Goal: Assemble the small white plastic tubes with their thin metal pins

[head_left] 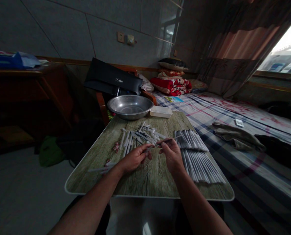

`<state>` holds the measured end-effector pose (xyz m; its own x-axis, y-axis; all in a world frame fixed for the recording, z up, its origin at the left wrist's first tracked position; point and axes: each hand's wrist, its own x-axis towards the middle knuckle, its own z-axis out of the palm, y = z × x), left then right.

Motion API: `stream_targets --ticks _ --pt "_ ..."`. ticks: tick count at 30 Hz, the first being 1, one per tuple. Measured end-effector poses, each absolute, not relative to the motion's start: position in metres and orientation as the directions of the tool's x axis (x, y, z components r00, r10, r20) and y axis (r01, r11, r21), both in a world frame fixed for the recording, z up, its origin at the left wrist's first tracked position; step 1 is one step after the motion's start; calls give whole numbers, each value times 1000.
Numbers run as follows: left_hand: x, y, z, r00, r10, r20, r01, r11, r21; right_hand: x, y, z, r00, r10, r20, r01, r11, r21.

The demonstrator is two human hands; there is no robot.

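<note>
My left hand (pixel 134 159) is closed in a pinch over the middle of the table, around something small and pale that I cannot make out. Close to its fingertips, my right hand (pixel 172 156) pinches a thin dark stick (pixel 164 141). Beyond both hands lies a loose heap of white tubes (pixel 128 141), with dark thin sticks among them. To the right, slim white sticks with dark ends lie side by side in two rows, a far row (pixel 190 139) and a near row (pixel 202 166).
A wide metal basin (pixel 130 106) and a white plastic tray (pixel 161 112) stand at the wood-patterned table's (pixel 91 176) far end. Small red-and-white pieces (pixel 116 147) lie left of the heap. A bed with a checked sheet (pixel 245 169) borders the table's right side.
</note>
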<state>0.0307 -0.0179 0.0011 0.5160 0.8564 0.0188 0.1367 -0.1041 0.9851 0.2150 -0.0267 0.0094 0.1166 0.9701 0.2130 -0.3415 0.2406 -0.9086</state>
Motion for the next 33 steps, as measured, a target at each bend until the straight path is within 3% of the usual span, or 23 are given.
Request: stream_targets --ticks 5,14,18,22,25,28,30,33 --pt "29 -21 5 547 836 39 207 -180 962 212 -25 8 63 975 214 -318 223 -921" --pt "33 -24 13 621 777 108 127 -236 963 208 -25 -2 -133 980 149 -379 88 -921" --pt "34 -24 11 593 801 90 33 -136 990 207 -28 0 -230 965 129 -399 27 -916" --pt "27 -24 14 490 868 83 -127 -23 992 210 -27 -1 -207 970 124 -390 34 -920" --pt "16 -20 20 307 939 157 -273 -71 959 209 -20 -5 -181 976 124 -227 82 -971" --pt "2 -12 24 109 973 201 -347 -152 925 199 -6 -3 -198 964 180 121 207 -971" --pt "-7 -7 24 7 971 241 -361 -222 906 185 7 2 -257 940 225 388 313 -867" --pt "-16 0 23 -100 957 273 -364 -291 885 159 31 10 -341 909 239 686 414 -598"
